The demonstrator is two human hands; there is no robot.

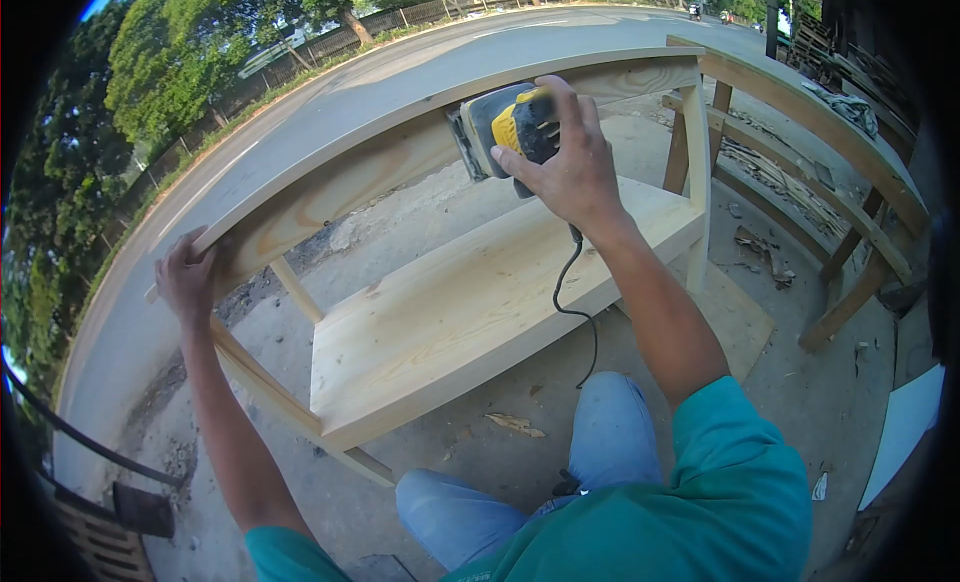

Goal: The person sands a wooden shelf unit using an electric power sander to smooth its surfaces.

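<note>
Wooden frame (470, 302), one piece of pale timber, lies on its side on the concrete ground (500, 452) and fills the middle of the view; it shows one wide shelf board (450, 322), one long upper panel (340, 187) and several thin legs. A second, rougher timber stand (820, 172) sits to the right, well apart, with bare concrete between the two. One empty road (300, 112) runs along the far side of the frame, bordered by a fence and trees.

One yellow and grey sander (505, 127) is pressed flat against the upper panel near its right end, just below the panel's top edge. The right hand (565, 162) is curled over the back of the sander, fingers wrapped on its body. One black cord (575, 302) drops from the tool, crosses the shelf board's near edge and hangs toward the knee.

The left hand (188, 277) grips the panel's left end, fingers folded over the edge. Between the two hands the panel's face is unobstructed
</note>
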